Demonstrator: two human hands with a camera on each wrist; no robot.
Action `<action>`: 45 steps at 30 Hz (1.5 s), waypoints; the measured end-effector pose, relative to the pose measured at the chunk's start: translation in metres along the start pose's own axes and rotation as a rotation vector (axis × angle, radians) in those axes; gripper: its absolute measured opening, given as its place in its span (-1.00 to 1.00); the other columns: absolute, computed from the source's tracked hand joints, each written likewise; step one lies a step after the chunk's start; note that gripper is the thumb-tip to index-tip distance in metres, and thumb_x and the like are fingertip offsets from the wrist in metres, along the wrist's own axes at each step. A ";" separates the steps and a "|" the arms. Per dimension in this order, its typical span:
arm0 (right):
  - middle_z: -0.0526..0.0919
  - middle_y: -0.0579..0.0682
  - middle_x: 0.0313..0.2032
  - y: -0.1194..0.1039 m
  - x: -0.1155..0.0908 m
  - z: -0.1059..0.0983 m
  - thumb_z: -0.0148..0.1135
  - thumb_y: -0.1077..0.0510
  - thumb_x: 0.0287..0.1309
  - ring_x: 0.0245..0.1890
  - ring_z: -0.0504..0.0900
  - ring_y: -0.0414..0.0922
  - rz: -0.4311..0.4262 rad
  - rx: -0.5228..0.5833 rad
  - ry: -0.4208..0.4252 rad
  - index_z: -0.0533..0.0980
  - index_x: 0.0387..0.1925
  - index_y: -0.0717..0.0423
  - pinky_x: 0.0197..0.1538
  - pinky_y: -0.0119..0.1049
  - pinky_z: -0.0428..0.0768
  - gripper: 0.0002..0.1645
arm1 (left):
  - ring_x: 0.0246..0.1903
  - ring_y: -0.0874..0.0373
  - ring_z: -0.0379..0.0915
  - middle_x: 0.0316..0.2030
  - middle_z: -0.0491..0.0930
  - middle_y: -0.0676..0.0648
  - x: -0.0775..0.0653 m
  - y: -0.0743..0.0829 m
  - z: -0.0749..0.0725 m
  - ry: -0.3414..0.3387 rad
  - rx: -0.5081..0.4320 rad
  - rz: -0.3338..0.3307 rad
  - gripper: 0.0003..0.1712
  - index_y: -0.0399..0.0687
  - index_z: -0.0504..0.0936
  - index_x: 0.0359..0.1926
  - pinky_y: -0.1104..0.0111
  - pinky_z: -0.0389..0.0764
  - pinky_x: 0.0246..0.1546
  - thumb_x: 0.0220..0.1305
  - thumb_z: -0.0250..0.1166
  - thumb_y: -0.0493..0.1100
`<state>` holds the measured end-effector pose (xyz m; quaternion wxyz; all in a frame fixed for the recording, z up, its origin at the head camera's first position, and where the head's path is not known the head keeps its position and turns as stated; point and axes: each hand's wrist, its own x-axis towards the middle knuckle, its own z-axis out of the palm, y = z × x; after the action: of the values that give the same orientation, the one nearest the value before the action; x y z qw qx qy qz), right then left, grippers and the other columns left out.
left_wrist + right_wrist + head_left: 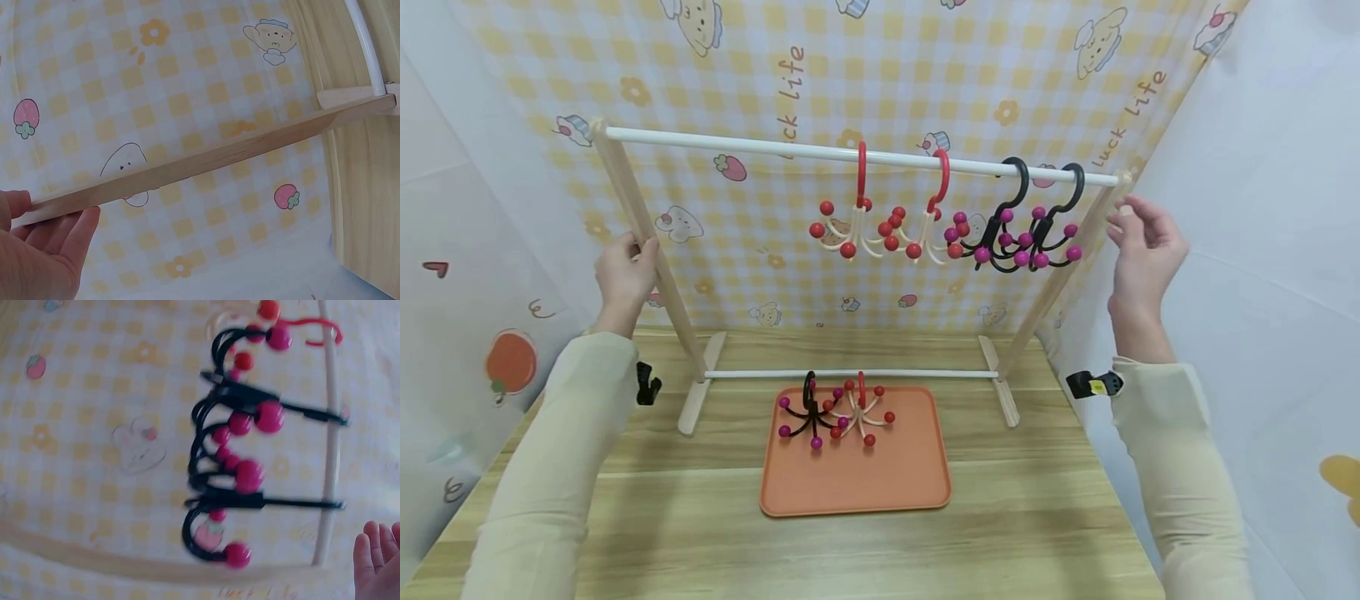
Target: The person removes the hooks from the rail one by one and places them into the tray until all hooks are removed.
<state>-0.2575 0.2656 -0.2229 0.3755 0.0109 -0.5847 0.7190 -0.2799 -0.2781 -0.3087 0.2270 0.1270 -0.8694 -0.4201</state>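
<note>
My left hand [627,271] grips the left wooden post [187,164] of a rack, thumb on one side and fingers on the other. Beside the top of the right post [1060,275] is my right hand [1146,250], holding nothing, its fingers loosely extended in the right wrist view. From the white top bar [737,146] hang two cream hangers with red hooks and red balls [859,229]. Farther right on it hang two black hangers with magenta balls [231,503], overlapping each other.
An orange tray [857,487] lies on the wooden table [700,533] below the rack. On it rest a black hanger [812,414] and a cream hanger with a red hook [859,412]. A white lower bar [910,374] joins the rack's feet. Behind hangs a yellow checked cloth [865,75].
</note>
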 end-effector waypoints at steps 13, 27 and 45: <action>0.57 0.16 -0.20 -0.001 -0.039 0.067 0.19 0.18 0.07 -0.22 0.55 -0.05 0.152 -0.061 -0.455 0.48 -0.15 0.31 -0.08 -0.29 0.44 -0.67 | -0.04 -0.20 0.33 -0.05 0.44 -0.33 0.001 -0.001 0.001 -0.008 0.001 -0.008 -0.47 -0.34 0.43 -0.01 0.11 0.21 0.04 0.31 -0.14 0.03; 0.56 0.19 -0.16 0.010 -0.063 0.132 0.12 0.20 0.13 -0.22 0.56 -0.07 0.206 -0.140 -0.699 0.46 -0.08 0.30 -0.11 -0.31 0.46 -0.66 | -0.13 -0.19 0.37 -0.13 0.47 -0.38 -0.001 -0.001 0.000 0.024 0.027 0.033 -0.56 -0.38 0.43 -0.20 0.09 0.27 -0.05 0.32 -0.14 -0.03; 0.58 0.06 -0.16 0.021 -0.069 0.177 0.16 0.12 0.10 -0.24 0.55 -0.12 0.230 -0.263 -0.716 0.48 -0.07 0.19 -0.10 -0.27 0.46 -0.64 | -0.15 -0.21 0.37 -0.16 0.48 -0.38 -0.002 0.000 0.001 0.034 0.038 0.053 -0.56 -0.37 0.45 -0.19 0.07 0.25 -0.06 0.31 -0.12 -0.04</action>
<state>-0.2941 0.0777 -0.2158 0.0633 0.1471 -0.7630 0.6262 -0.2783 -0.2766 -0.3096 0.2503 0.1154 -0.8763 -0.3952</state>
